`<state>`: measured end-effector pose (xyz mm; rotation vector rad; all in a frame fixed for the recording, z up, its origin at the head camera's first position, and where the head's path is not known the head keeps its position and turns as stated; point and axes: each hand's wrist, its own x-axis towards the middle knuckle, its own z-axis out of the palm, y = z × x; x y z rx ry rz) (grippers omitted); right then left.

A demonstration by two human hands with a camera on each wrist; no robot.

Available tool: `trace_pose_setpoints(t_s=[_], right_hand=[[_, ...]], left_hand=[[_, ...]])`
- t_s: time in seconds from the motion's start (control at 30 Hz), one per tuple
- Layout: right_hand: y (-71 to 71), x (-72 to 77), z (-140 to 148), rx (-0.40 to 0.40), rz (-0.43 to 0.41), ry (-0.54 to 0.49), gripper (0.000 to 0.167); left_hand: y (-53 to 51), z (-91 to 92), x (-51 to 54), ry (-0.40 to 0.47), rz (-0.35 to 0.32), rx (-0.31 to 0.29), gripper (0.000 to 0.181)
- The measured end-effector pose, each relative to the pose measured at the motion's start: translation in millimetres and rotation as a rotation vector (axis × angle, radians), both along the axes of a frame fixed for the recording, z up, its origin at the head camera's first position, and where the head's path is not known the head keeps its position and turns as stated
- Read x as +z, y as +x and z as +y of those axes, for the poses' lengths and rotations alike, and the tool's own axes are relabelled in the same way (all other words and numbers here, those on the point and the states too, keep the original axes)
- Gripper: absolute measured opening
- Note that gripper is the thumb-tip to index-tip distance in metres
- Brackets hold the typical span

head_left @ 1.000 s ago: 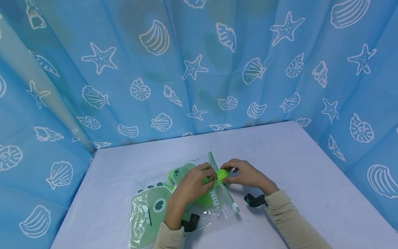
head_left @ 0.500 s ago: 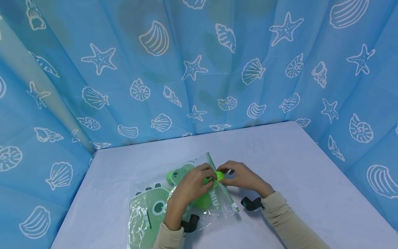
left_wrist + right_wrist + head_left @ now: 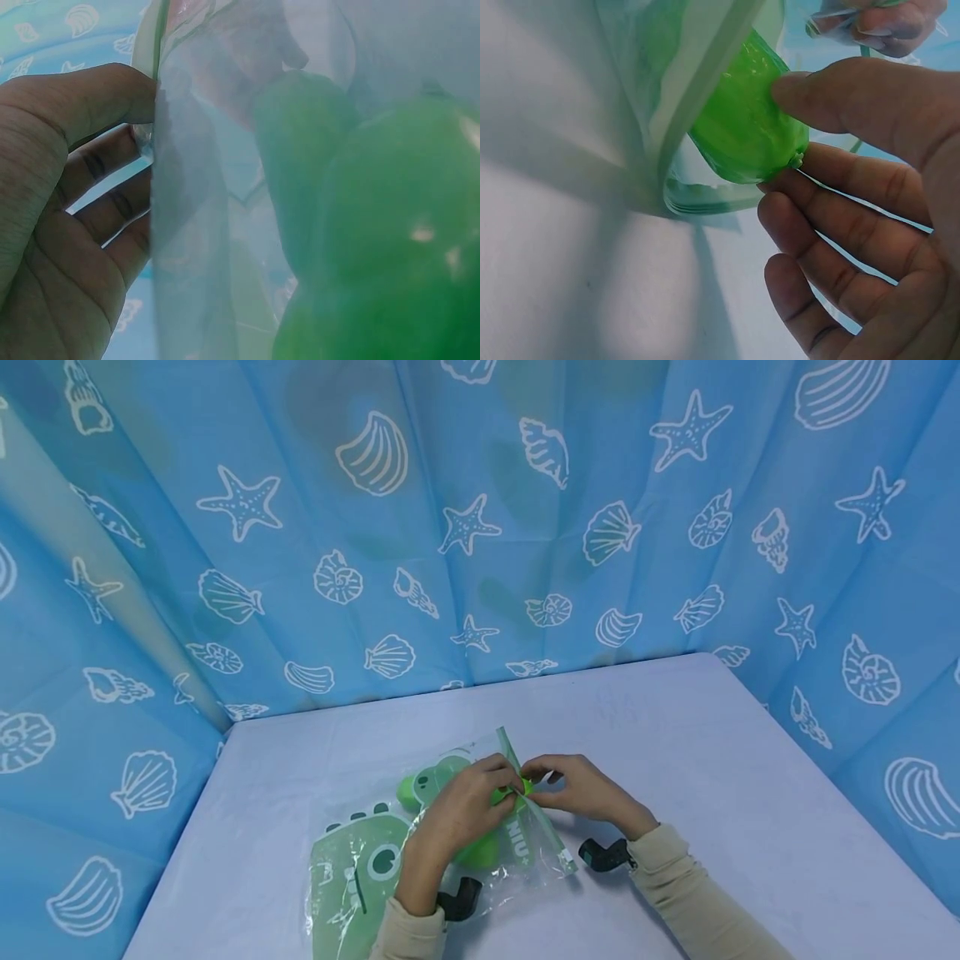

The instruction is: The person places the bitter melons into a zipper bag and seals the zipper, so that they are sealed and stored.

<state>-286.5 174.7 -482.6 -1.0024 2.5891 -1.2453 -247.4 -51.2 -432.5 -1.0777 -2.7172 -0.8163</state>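
A clear zip bag (image 3: 352, 852) with a green dinosaur print lies on the table, its opening facing right. Inside it sits a bright green balloon (image 3: 397, 232), rounded in several bulges. My left hand (image 3: 463, 802) pinches the bag's edge at the mouth. At the opening, my right hand (image 3: 585, 787) holds the balloon's knotted end between thumb and fingers, as the right wrist view shows; the small knot (image 3: 796, 160) sits by the fingertips. Only that tip stands at the mouth, beside the pale green zip strip (image 3: 553, 837). The left hand covers part of the bag.
The white-covered table (image 3: 675, 735) reaches back to a blue curtain (image 3: 465, 593) printed with shells and starfish, which also closes in both sides. A black wrist-worn device (image 3: 603, 855) sits beside the right wrist, another black device (image 3: 461, 899) beside the left.
My right hand has shifted left toward the bag's mouth, and the balloon's end has gone further inside. The left hand stays nearly in place on the bag's edge.
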Motion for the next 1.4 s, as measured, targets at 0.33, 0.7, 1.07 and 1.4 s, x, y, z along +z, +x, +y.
trace_pose_setpoints(t_s=[0.33, 0.7, 1.07, 1.4], right_hand=[[5.7, -7.0, -5, 0.013, 0.011, -0.02, 0.029], [3.6, -6.6, 2, 0.006, -0.017, 0.009, 0.03], [-5.9, 9.1, 29, -0.216, -0.008, -0.151, 0.028], [-9.6, 26.8, 36, -0.117, -0.118, -0.367, 0.041]], left_hand=[[4.0, -1.4, -3.7, 0.007, -0.015, -0.003, 0.012], [5.7, -2.4, -5.2, 0.035, -0.021, -0.01, 0.011], [6.7, -4.9, 8.7, 0.247, -0.013, -0.144, 0.013], [14.0, -7.5, 27.8, 0.514, -0.098, -0.288, 0.018]])
